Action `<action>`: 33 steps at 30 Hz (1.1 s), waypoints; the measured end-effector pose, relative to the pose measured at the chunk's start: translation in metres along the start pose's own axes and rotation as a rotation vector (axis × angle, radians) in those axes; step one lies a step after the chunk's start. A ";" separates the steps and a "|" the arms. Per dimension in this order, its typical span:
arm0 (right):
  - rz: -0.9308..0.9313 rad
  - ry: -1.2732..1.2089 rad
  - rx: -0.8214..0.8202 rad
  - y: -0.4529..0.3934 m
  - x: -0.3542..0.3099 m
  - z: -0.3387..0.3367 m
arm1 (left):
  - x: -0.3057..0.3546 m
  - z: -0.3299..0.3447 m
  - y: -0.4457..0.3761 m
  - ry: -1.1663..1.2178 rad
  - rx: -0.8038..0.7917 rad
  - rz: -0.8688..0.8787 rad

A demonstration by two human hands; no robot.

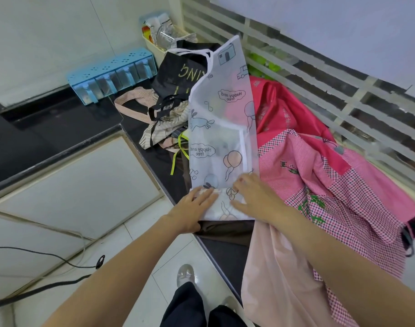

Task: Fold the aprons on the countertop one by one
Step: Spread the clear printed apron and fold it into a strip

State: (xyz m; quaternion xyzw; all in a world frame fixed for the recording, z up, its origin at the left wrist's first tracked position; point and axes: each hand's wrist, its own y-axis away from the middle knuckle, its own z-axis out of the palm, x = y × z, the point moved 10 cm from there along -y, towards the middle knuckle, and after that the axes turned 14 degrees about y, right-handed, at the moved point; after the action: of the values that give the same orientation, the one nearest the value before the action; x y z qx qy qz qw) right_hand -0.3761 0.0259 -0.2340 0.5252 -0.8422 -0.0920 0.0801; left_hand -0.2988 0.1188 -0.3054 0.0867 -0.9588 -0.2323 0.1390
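— What lies around the long, translucent white apron with cartoon prints?

— It runs lengthwise along the black stone countertop, folded narrow, its near end by the counter edge. To its right, touching it, is a heap of pink checked patchwork apron over a plain crimson one; a pale pink cloth hangs off the edge below. To its left a black apron with gold lettering sits on a tangle of striped beige fabric, with a neon yellow strap trailing out.

— And the hands?

— The left hand lies flat on the near left corner, fingers straight and close together. The right hand presses the same end, fingers straight and slightly spread.

— Anything further back?

— A light blue plastic spice rack against the wall, and a cream bin of packets in the corner.

— What is hard to read?

— A dark brown cloth shows under the white apron's near end; its shape is hidden. The white apron's straps vanish behind the black one.
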 end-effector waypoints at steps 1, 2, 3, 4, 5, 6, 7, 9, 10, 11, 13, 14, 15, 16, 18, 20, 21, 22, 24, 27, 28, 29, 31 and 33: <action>-0.031 0.002 -0.131 0.001 -0.006 0.015 | -0.003 -0.002 0.000 0.010 0.015 -0.009; -0.040 0.010 -0.222 0.004 -0.008 0.027 | -0.006 -0.003 -0.001 0.032 0.024 -0.020; -0.045 0.033 -0.256 0.006 -0.009 0.036 | -0.007 -0.006 -0.002 0.070 0.038 -0.021; -0.052 0.059 -0.248 0.008 -0.009 0.039 | -0.008 -0.011 -0.002 0.137 0.060 -0.017; -0.051 0.057 -0.217 0.009 -0.007 0.039 | -0.009 -0.017 -0.002 0.254 0.096 -0.010; -0.031 -0.001 -0.178 0.010 -0.003 0.036 | -0.014 -0.026 -0.001 0.422 0.152 -0.016; 0.008 -0.105 -0.154 0.010 0.004 0.034 | -0.022 -0.035 0.003 0.602 0.216 -0.048; 0.096 -0.363 -0.157 0.011 0.022 0.030 | -0.045 -0.048 0.013 0.905 0.323 -0.145; 0.129 -0.508 -0.185 0.012 0.027 0.030 | -0.055 -0.046 0.016 1.042 0.334 -0.184; 0.168 -0.687 -0.237 0.015 0.031 0.034 | -0.060 -0.042 0.019 1.174 0.319 -0.207; 0.250 -1.038 -0.348 0.021 0.029 0.044 | -0.064 -0.030 0.022 1.369 0.278 -0.241; 0.280 -1.131 -0.383 0.024 0.027 0.049 | -0.065 -0.023 0.022 1.418 0.269 -0.259; 0.302 -1.177 -0.398 0.025 0.025 0.054 | -0.067 -0.018 0.022 1.440 0.275 -0.279; 0.336 -1.206 -0.391 0.027 0.025 0.058 | -0.068 -0.014 0.022 1.436 0.298 -0.304; 0.420 -1.241 -0.346 0.030 0.028 0.066 | -0.069 -0.015 0.021 1.344 0.359 -0.352; 0.526 -1.257 -0.303 0.033 0.031 0.078 | -0.065 -0.019 0.021 1.150 0.381 -0.390; 0.577 -1.231 -0.277 0.034 0.034 0.083 | -0.062 -0.020 0.020 1.067 0.375 -0.401; 0.621 -1.191 -0.249 0.034 0.036 0.087 | -0.061 -0.020 0.020 1.009 0.368 -0.415; 0.684 -1.119 -0.212 0.034 0.041 0.095 | -0.059 -0.020 0.020 0.929 0.359 -0.440; 0.689 -0.968 -0.197 0.033 0.045 0.092 | -0.064 -0.018 0.022 0.866 0.314 -0.464; 0.678 -0.874 -0.196 0.033 0.047 0.086 | -0.067 -0.014 0.023 0.893 0.279 -0.479; 0.653 -0.747 -0.191 0.032 0.049 0.077 | -0.070 -0.012 0.023 0.940 0.236 -0.496; 0.596 -0.491 -0.169 0.031 0.049 0.058 | -0.074 -0.004 0.027 0.975 0.124 -0.546; 0.548 -0.322 -0.155 0.028 0.047 0.040 | -0.078 -0.013 0.028 0.787 0.075 -0.558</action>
State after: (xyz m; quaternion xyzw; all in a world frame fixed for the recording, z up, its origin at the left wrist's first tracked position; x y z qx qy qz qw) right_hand -0.4306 -0.0018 -0.2639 0.2500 -0.9446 -0.2127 0.0077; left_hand -0.2237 0.1561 -0.2987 0.4266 -0.7814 -0.1756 0.4202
